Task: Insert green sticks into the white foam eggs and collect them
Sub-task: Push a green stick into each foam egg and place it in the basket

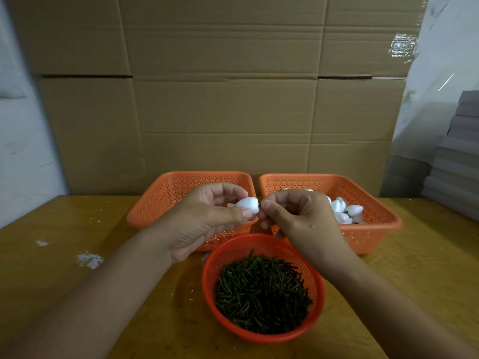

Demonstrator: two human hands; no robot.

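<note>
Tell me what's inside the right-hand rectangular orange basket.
The right basket holds white foam eggs, with a bit of green showing between them. The right hand covers its left part.

Left hand (207, 216): raised, palm turned inward, thumb and curled fingers pinching.
Right hand (298, 218): raised, back up, fingertips pinched, nearly touching the left thumb.
</note>
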